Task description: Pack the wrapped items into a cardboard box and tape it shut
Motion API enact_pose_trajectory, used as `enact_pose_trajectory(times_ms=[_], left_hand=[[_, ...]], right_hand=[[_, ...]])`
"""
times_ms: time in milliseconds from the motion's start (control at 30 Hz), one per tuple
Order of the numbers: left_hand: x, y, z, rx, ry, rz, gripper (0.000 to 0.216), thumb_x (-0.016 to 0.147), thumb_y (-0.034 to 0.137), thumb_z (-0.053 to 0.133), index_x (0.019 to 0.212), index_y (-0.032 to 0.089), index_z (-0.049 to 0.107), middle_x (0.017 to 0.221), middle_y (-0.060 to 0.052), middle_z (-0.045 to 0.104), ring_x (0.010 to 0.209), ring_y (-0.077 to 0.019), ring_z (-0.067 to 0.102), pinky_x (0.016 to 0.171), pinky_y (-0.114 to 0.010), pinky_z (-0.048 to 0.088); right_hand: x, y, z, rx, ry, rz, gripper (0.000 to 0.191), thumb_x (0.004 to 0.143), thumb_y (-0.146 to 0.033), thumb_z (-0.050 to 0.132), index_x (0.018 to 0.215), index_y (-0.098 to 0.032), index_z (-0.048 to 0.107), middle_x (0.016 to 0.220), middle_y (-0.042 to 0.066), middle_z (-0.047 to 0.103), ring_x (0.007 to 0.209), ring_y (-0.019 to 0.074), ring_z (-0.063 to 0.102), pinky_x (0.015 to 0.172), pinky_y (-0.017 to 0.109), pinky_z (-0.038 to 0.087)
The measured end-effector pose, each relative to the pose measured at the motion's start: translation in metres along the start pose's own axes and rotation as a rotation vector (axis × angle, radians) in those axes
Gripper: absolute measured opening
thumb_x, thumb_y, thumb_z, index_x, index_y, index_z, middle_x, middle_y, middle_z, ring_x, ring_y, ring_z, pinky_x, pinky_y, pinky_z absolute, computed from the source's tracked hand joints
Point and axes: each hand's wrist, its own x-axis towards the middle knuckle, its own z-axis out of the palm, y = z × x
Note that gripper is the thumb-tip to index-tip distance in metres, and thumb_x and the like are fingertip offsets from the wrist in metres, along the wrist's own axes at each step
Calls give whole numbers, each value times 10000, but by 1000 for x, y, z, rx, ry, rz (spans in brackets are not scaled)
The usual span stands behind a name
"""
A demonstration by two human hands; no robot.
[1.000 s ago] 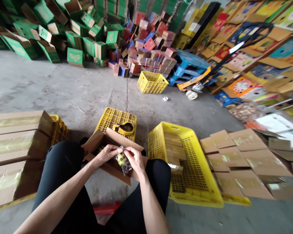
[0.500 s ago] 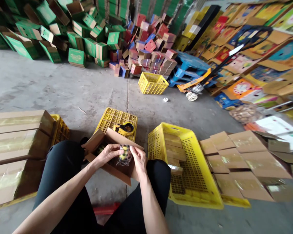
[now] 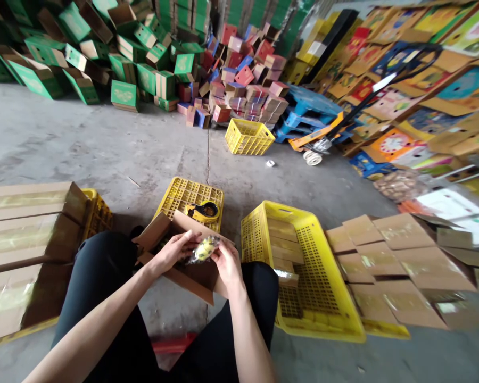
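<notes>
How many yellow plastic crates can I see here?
4: far crate near the box piles, upturned crate under the tape dispenser, big crate at the person's right, left crate behind cardboard flaps. A yellow edge beside the big crate may be a fifth.

No legible text. Print on green boxes (image 3: 123, 94), 11 o'clock, too small; coloured cartons (image 3: 399, 143), 2 o'clock, blurred; wrapped yellow item (image 3: 205, 249), 6 o'clock, unreadable.
</notes>
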Motion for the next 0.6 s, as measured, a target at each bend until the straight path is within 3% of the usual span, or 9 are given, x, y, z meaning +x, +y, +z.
enact_pose_trajectory(times_ms=[100,200,400,500,600], left_hand=[[1,-8,-3,-22,-55,-122,706,787,705,846,1266,194,759,1295,-187,755,1165,-347,740,901,-416,612],[1,-10,-4,-67,-132,-199,655,787,669,869,1199,171,765,1196,-189,782,1056,-326,783,862,-402,628],[2,-2,-3,-153,-25,0,513,759,559,939,1043,157,793,1040,-88,789,866,-195,759,791,-283,635],[1,0,-2,-129,30,76,481,707,506,983,976,160,786,954,-45,770,799,-148,730,740,-239,613],[0,1,-1,-107,78,133,457,677,470,1000,934,166,775,904,-22,761,755,-121,708,720,-216,582]], right_hand=[[-2,-4,1,93,-64,-12,226,775,-382,879,890,-246,740,1010,46,790,965,239,735,838,385,613],[-4,-6,1,64,-75,-36,171,806,-381,803,886,-252,724,1032,58,791,1021,272,735,890,442,611],[-6,-9,4,-48,-148,-89,122,789,-372,753,793,-260,705,1178,58,784,1193,290,702,1034,446,571],[-7,-11,6,-4,-157,-59,221,831,-427,755,991,-275,762,1349,56,742,1237,287,696,1024,454,583],[-8,-8,6,11,-144,24,414,896,-519,741,1258,-320,715,1409,61,713,1217,287,717,956,494,620]])
